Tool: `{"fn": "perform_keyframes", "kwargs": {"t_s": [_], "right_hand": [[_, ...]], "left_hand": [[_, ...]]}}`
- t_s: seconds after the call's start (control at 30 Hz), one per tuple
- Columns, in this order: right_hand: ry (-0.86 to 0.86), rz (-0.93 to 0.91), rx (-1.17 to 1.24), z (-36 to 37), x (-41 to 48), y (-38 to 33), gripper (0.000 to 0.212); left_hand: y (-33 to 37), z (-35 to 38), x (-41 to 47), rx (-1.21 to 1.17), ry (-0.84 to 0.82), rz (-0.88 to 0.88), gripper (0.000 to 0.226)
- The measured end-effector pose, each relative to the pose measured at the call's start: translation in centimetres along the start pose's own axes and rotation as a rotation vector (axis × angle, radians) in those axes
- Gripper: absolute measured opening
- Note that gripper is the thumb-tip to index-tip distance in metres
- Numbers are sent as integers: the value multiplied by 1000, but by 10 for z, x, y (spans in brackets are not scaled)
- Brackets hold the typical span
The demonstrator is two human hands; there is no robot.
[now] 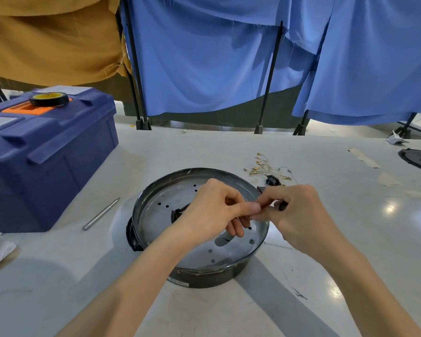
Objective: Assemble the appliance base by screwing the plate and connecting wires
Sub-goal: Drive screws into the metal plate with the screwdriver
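Black and round, the appliance base [204,276] sits at the middle of the pale table [326,239], open side up, with the silver perforated plate [156,215] lying inside its rim. Both hands meet over the rim at about 3 o'clock. The left hand [214,210] reaches across the plate with its fingers curled, thumb and forefinger pinched together against the fingertips of the right hand [294,215]; whether anything lies between them I cannot tell. The right hand is curled round a small dark part [283,205] just outside the rim. The wires [265,166], a loose tangle with gold terminals, lie on the table at 1 o'clock from the base, with a black connector [272,181] just beside them. A thin metal rod [101,214] lies at 9 o'clock, apart from the base. Beyond it, at 10 o'clock, stands a blue toolbox [46,154] with a tape roll [49,99] on its lid. A second dark disc [418,159] shows at the far edge at 2 o'clock. Blue cloth [204,57] and mustard cloth [46,40] hang behind at 12 o'clock.
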State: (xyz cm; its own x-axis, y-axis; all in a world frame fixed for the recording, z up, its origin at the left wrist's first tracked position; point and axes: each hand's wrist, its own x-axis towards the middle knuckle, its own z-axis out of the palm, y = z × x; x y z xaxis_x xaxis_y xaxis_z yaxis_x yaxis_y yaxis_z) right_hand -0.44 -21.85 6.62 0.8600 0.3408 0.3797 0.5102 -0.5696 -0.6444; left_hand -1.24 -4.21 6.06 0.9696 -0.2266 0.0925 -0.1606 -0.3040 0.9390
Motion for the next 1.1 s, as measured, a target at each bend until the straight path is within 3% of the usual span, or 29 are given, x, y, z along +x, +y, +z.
{"fn": "perform_keyframes", "kwargs": {"t_s": [0.07, 0.2, 0.33, 0.53, 0.87, 1.0, 1.1], "right_hand": [[31, 60, 15, -1, 2, 7, 33], [2, 130, -48, 3, 6, 20, 30], [-54, 123, -183, 8, 8, 21, 30], [-106, 118, -131, 3, 14, 22, 14], [-121, 186, -9, 2, 19, 21, 13], [-170, 249, -44, 9, 21, 19, 23], [-183, 305, 42, 8, 20, 21, 22]], "left_hand": [[-4, 1, 2, 66, -3, -9, 7], [-8, 9, 6, 548, -102, 16, 13], [1, 16, 11, 799, -179, 130, 9], [0, 24, 11, 1294, -319, 363, 20], [1, 24, 7, 1595, -399, 496, 25], [0, 17, -5, 1647, -337, 793, 16], [-5, 15, -6, 1723, -283, 889, 14]]}}
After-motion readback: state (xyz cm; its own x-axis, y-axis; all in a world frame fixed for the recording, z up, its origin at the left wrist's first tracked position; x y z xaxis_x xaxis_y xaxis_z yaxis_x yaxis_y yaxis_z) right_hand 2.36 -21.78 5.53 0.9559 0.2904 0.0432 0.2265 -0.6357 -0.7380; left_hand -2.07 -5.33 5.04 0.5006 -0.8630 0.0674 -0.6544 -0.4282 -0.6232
